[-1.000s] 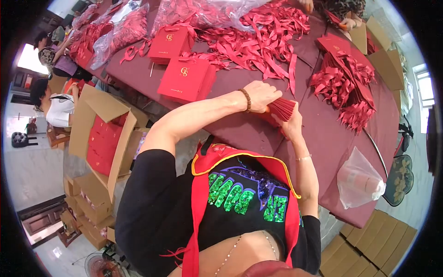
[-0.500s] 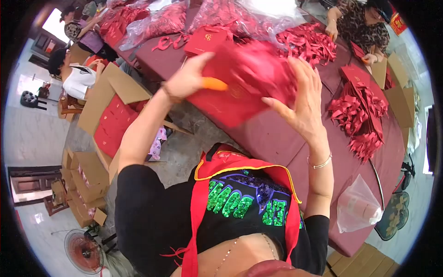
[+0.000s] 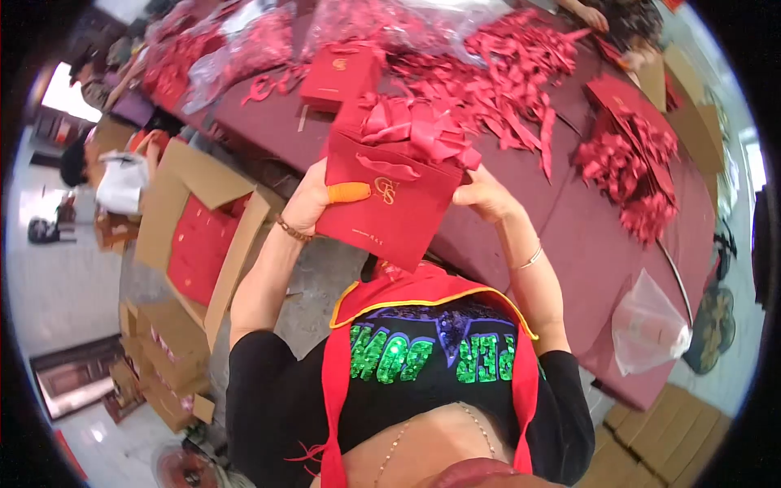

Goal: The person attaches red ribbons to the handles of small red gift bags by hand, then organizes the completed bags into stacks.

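Between my two hands is a stack of red paper gift bags [image 3: 390, 207] with gold lettering and red ribbon handles bunched along the top. My left hand [image 3: 313, 199], an orange cover on its thumb, grips the stack's left side. On the right side, my right hand [image 3: 488, 193] clasps the stack, its fingers partly hidden behind it. The bags are held upright, slightly tilted, above the table edge. Just behind them another pile of red bags [image 3: 338, 77] stands on the cloth, and loose red ribbons [image 3: 512, 89] lie to its right.
A maroon-covered table [image 3: 521, 211] spreads ahead. More ribboned bags [image 3: 630, 163] lie on its right, near a white plastic bag [image 3: 651, 325]. An open carton [image 3: 232, 264] with red bags stands at left. Co-workers sit around, one [image 3: 626, 24] at far right.
The red bags have come down and nearer to my body, and are now steady between my hands. My right hand has closed from a spread pose onto their right side.
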